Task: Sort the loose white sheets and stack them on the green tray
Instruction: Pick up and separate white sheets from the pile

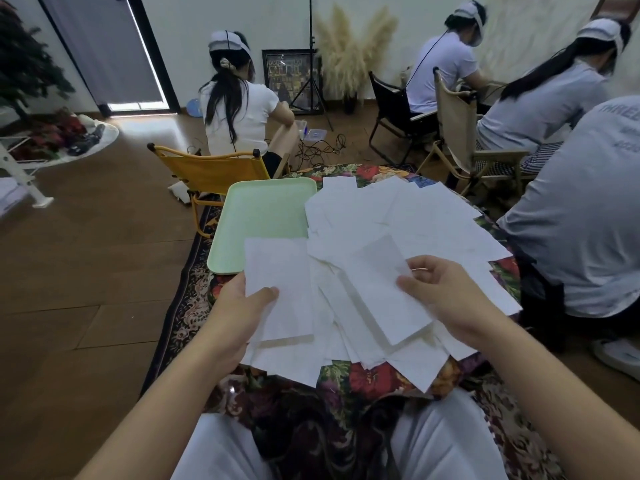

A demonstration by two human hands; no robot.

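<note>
Left hand: gripped a flat white paper sheet, thumb on top, lower centre-left.
Right hand: pinched another white sheet.
Pale green plastic tray: centre, bare.

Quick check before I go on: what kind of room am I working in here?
Probably a living room turned into a recording space. Other people in white head-worn rigs sit on folding camp chairs, a light stand stands by the wall, and cables lie on the wood floor.
</note>
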